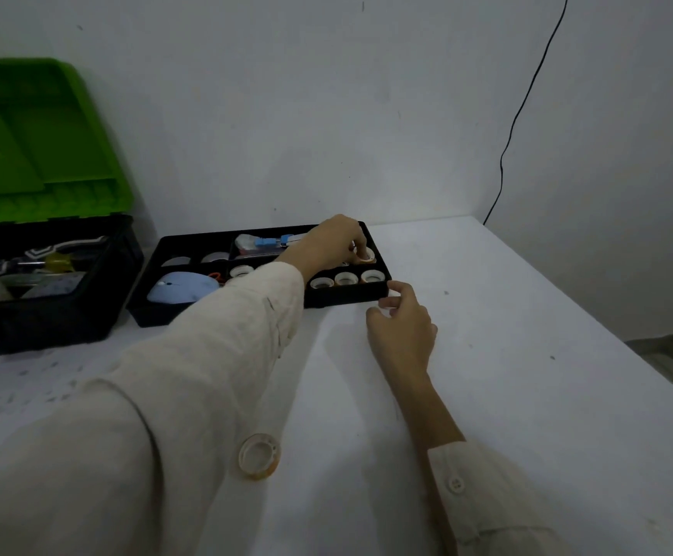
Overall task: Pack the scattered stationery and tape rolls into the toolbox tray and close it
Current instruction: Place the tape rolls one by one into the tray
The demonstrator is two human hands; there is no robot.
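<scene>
On the white desk [487,355] ahead of me, seen from my head camera, a black toolbox tray [347,300] lies flat near the wall. My left hand [335,242] reaches across it in a cream sleeve [206,355]. Its fingertips pinch a small tape roll [368,257] over the tray's far right compartment. My right hand [403,327] is by the tray's near right corner, fingers loosely curled and holding nothing. I cannot tell whether its forefinger touches the corner.

Three small tape rolls [346,278] sit in a row along the tray's near right side, and another one [241,270] sits nearer the middle. A pale blue rounded object [182,290] fills the near left compartment. Blue and white items [266,242], too small to name, lie in the far middle compartment.

One clear tape roll [259,456] lies loose on the desk close to me, just beside my left sleeve.

Left of the tray stands the black toolbox [46,323], its green lid [38,146] raised against the wall.
</scene>
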